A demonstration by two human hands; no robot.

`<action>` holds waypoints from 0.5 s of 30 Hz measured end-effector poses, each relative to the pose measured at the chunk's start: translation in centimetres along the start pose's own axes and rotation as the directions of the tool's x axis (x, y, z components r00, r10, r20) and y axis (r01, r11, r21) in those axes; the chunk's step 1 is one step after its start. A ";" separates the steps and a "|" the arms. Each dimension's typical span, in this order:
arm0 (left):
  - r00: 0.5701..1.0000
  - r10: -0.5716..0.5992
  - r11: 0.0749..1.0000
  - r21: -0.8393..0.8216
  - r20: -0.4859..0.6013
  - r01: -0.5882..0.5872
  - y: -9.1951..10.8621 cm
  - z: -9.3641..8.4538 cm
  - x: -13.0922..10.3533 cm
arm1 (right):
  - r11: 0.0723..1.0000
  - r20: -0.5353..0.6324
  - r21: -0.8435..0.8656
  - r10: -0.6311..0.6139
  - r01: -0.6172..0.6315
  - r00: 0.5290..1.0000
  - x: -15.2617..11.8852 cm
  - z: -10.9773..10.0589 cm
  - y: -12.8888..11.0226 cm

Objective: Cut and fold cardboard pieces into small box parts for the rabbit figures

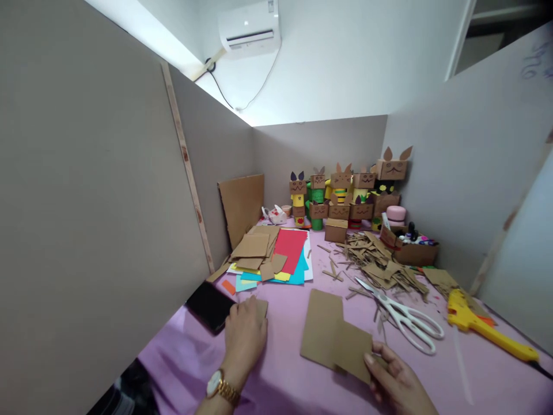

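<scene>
My left hand (246, 325), with a gold watch on its wrist, rests low on the table with its fingers curled over a small cardboard piece (262, 307). Much of that piece is hidden beneath the fingers. A black phone (211, 306) lies just left of this hand. My right hand (395, 377) pinches the right edge of a cardboard square (353, 350) between thumb and fingers. This square overlaps the lower right corner of a larger cardboard rectangle (320, 323) on the tablecloth. White-handled scissors (404, 316) lie beyond my right hand, blades pointing away.
A yellow glue gun (488, 331) lies at the right. Cardboard scraps (371, 256) are heaped before a cardboard box of supplies (412, 252). Coloured paper (290, 248) and cardboard sheets (250, 245) are stacked left of centre. Several cardboard animal figures (340, 187) stand at the back between grey partitions.
</scene>
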State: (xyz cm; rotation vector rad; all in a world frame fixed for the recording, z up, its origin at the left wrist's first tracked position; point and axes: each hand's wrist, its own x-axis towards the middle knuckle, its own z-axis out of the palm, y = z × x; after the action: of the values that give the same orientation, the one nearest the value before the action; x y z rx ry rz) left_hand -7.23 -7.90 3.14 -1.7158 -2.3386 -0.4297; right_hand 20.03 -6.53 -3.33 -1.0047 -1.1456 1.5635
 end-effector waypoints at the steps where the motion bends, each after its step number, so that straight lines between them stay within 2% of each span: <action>1: 1.000 -0.005 1.000 0.001 0.004 0.005 0.1 0.1 0.0 | 1.000 -0.009 0.000 -0.013 0.013 1.000 0.0 0.0 -0.1; 4: 1.000 -0.007 1.000 -0.021 0.025 0.008 0.4 0.6 0.1 | 0.998 -0.058 0.006 -0.057 0.057 0.997 -0.2 0.3 -0.2; 8: 0.996 0.055 0.991 -0.123 0.066 -0.047 1.2 0.9 0.1 | 0.997 -0.107 0.015 -0.075 0.077 0.991 -0.2 0.7 -0.3; 15: 0.990 0.127 0.929 -0.358 0.063 -0.096 3.9 0.4 -0.6 | 0.997 -0.107 -0.021 -0.074 0.073 0.991 0.0 1.1 -1.1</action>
State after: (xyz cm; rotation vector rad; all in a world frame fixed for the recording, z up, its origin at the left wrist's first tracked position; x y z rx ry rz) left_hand -3.32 -7.20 3.04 -2.0505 -2.3129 -0.8166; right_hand 19.19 -6.64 -2.03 -1.0340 -1.1101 1.4265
